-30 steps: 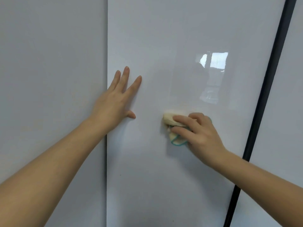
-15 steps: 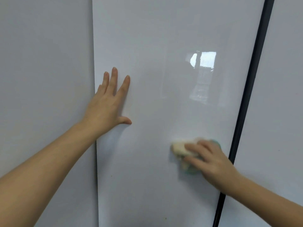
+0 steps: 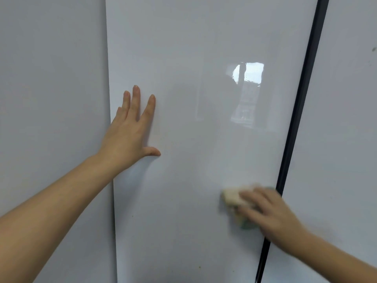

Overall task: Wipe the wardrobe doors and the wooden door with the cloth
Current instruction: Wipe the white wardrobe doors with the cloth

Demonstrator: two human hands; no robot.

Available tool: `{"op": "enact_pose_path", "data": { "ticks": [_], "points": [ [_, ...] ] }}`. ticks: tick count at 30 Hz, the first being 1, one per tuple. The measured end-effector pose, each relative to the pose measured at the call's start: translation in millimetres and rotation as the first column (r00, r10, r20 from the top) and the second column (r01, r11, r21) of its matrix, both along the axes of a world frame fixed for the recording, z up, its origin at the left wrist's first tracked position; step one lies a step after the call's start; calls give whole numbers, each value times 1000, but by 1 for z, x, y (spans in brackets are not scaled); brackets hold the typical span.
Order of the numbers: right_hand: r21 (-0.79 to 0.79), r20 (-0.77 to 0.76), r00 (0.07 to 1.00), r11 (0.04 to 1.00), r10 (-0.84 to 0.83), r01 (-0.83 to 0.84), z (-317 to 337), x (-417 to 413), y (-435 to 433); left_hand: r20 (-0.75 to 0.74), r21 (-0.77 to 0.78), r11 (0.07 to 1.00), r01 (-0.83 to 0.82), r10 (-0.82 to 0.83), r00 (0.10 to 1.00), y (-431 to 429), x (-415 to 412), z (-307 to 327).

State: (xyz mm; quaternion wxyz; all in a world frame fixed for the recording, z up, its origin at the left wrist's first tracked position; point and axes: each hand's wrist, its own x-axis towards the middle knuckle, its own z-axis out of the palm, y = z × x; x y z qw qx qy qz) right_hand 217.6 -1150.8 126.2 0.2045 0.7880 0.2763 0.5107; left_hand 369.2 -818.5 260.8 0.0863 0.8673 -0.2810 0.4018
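Head view: left hand (image 3: 128,135) splayed flat on the wardrobe door (image 3: 193,58) near its left edge, blurred right hand (image 3: 271,215) over the cloth (image 3: 232,198) low beside the black strip (image 3: 295,119), grip or flat press impossible to tell, open panel lying leftward.
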Motion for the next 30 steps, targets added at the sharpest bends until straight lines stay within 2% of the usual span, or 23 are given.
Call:
{"op": "enact_pose_path", "data": {
  "ticks": [2,4,6,9,10,12,14,16,20,26,28,30],
  "points": [
    [-71,-87,996,997,-19,13,-20,-6,0,5,-6,1000,5,-5,1000,0,1,-2],
    [-78,-88,996,997,-1,-6,-4,-6,2,6,-14,1000,9,-9,1000,-1,2,-3],
    [-21,-11,1000,1000,17,-17,28,-2,2,11,-23,1000,13,-13,1000,-1,3,-4],
    [168,95,995,986,-28,12,59,7,1,18,-36,999,16,-16,1000,-1,3,-4],
    [194,121,992,981,-32,8,53,9,5,20,-38,999,17,-16,1000,-1,3,-4],
    [128,115,993,992,-12,-3,15,9,7,24,-38,999,20,-19,1000,-1,3,-4],
    [2,18,1000,1000,4,-4,-19,3,5,29,-39,999,24,-23,999,0,3,-4],
    [-74,-38,999,997,-15,12,-25,-1,1,32,-42,999,32,-31,999,0,3,-6],
    [16,8,1000,1000,-3,3,-11,5,2,48,-86,994,71,-67,997,3,2,-18],
    [119,51,999,993,4,-10,-29,9,6,49,-102,991,82,-77,996,1,0,-60],
    [170,36,999,985,-8,1,-46,8,5,46,-110,991,83,-78,996,-1,1,-66],
    [155,-24,1000,988,-6,10,-73,3,1,33,-140,986,87,-83,996,-1,1,-67]
  ]
}}
